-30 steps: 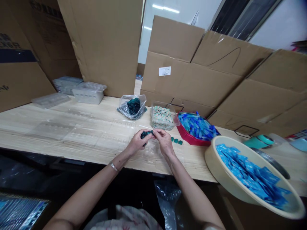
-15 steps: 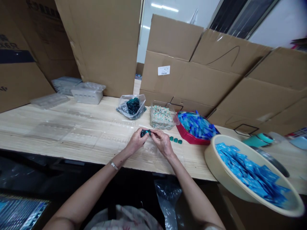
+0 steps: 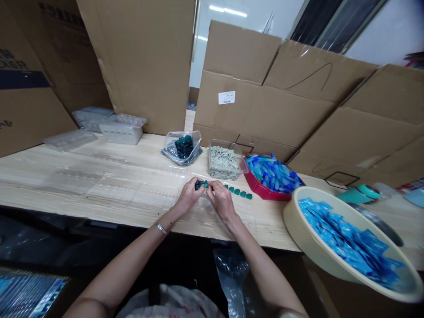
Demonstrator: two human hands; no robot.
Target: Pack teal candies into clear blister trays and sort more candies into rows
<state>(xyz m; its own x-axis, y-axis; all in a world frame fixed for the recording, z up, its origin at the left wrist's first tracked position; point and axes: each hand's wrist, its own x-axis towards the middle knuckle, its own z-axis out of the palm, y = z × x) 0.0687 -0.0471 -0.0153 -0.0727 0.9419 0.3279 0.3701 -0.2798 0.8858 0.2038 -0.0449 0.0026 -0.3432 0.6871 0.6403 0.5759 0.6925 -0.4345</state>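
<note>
My left hand (image 3: 189, 197) is closed around several small dark-green glossy pieces (image 3: 198, 184), which show at its fingertips. Against them, the thumb and fingers of my right hand (image 3: 221, 199) pinch at one green piece (image 3: 206, 184); its far side is hidden by the fingers. Just right of my right hand, a row of flat green pieces (image 3: 243, 194) lies on the table. Behind my hands stands an open clear bag (image 3: 168, 152) of dark-green pieces (image 3: 184, 147). Beside it is a clear plastic box (image 3: 228, 173) full of small pale pieces with green markings (image 3: 224, 157).
A red tray (image 3: 256, 187) of blue slender pieces (image 3: 271, 172) and a large cream basin (image 3: 311, 254) of blue packets (image 3: 347, 243) stand to the right. Clear plastic trays (image 3: 122, 130) sit at the back left. Cardboard (image 3: 261, 110) walls the table's far side.
My right hand has shifted slightly left, so more of the green row shows beside it. Both hands stay together at the pieces.
</note>
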